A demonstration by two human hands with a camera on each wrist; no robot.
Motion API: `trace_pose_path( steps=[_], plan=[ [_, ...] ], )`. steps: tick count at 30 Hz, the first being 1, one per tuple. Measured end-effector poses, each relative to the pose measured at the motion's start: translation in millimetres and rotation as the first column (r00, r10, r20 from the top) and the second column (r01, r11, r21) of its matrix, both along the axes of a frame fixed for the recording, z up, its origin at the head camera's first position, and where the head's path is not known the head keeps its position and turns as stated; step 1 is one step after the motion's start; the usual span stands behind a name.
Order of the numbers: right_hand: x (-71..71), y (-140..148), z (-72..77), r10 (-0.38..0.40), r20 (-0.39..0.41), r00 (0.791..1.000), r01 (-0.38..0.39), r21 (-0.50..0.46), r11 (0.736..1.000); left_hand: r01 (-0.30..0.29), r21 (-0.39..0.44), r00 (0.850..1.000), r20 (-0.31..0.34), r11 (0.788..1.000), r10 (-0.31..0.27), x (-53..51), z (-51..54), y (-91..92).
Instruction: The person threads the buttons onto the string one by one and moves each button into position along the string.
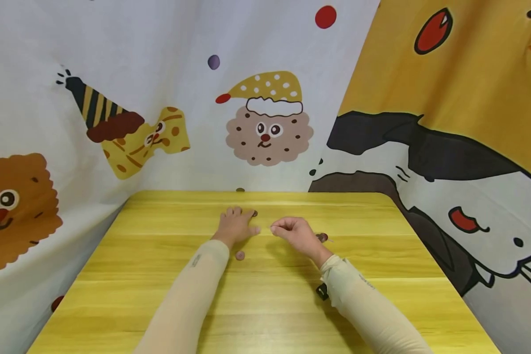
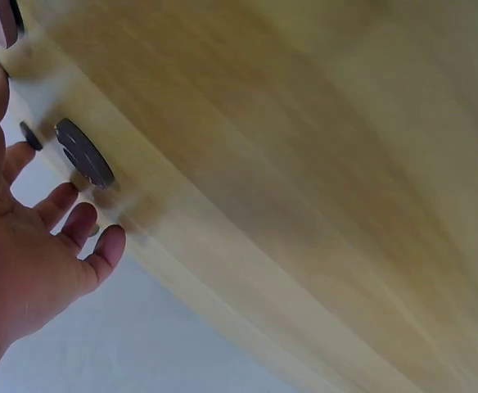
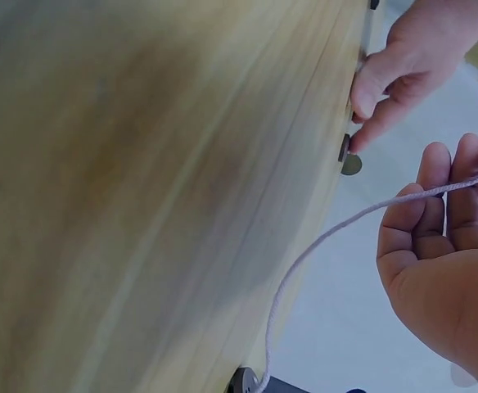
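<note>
My right hand point(image 1: 294, 233) is held over the table, its thumb and fingertips pinching the end of a thin pale purple cord point(image 3: 304, 254). In the right wrist view, the cord curves down to a dark round piece point(image 3: 243, 380) on the tabletop. To the left, my left hand point(image 1: 236, 227) rests on the table with spread fingers. Its index fingertip is at a small dark button-like disc point(image 1: 254, 213). A pinkish-brown disc with holes point(image 1: 240, 255) lies nearer me, beside the left wrist. The left wrist view shows a larger-looking dark disc point(image 2: 83, 153) past the fingers.
Behind the right hand, dark round pieces point(image 1: 322, 237) lie on the wooden table point(image 1: 265, 314). A small black object point(image 1: 321, 291) sits beside the right sleeve, partly covered. A cartoon-printed curtain point(image 1: 159, 39) hangs along the table's far edge and sides.
</note>
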State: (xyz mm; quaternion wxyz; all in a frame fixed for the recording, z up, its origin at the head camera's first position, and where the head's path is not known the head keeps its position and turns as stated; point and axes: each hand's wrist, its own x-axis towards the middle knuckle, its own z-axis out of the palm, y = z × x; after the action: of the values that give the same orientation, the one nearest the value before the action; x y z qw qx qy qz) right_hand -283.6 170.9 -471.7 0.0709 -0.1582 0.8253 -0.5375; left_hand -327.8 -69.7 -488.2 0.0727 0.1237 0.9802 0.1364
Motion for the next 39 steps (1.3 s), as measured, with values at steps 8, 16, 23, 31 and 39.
trace_pose_path(
  steps=[8,16,23,31,39],
  plan=[
    [1.5,2,2.1,-0.009,0.008,1.0,0.009,0.022,1.0,0.113,-0.023,0.994,0.009,0.993,-0.112,23.1,2.0,-8.1],
    [-0.7,9,3.0,-0.02,-0.003,1.0,0.021,0.051,0.999,0.163,0.085,0.981,-0.119,0.983,-0.152,46.4,-0.5,-13.9],
    [2.6,8,2.8,-0.019,0.008,1.0,0.019,0.042,0.999,0.063,0.261,0.996,-0.071,0.963,-0.046,45.8,-3.9,-7.7],
    [3.0,7,1.2,-0.022,0.023,1.0,0.021,0.041,0.999,-0.002,0.327,1.0,-0.014,0.945,0.007,44.1,-3.8,0.6],
    [3.8,6,0.7,-0.017,0.021,1.0,0.016,0.043,0.999,0.056,0.288,0.998,-0.054,0.956,-0.042,45.5,-2.3,6.2]
  ],
)
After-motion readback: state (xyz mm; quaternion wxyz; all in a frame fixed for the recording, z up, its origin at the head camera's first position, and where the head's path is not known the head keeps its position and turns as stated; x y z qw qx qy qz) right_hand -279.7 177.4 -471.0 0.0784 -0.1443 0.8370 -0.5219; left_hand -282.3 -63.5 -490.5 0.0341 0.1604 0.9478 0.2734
